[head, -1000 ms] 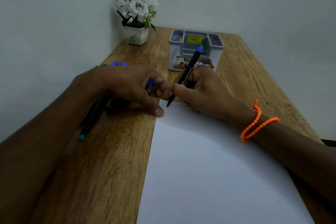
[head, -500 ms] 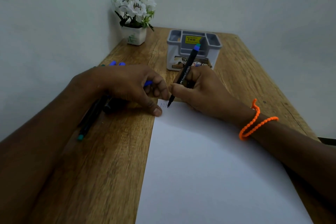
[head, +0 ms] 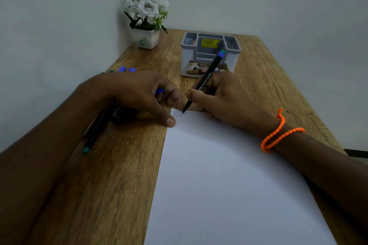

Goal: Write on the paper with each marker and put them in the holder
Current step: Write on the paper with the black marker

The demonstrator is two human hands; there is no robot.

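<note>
right hand grip tight round the black marker, tip on paper just below, left hand beside pinching a blue cap

A small white square pot of white artificial flowers with green leaves stands in the far left corner of the wooden tabletop, close against the pale wall. An orange beaded cord bracelet loops twice, with a knotted end sticking upward. A dark strip shows beyond the tabletop's right edge.
</note>
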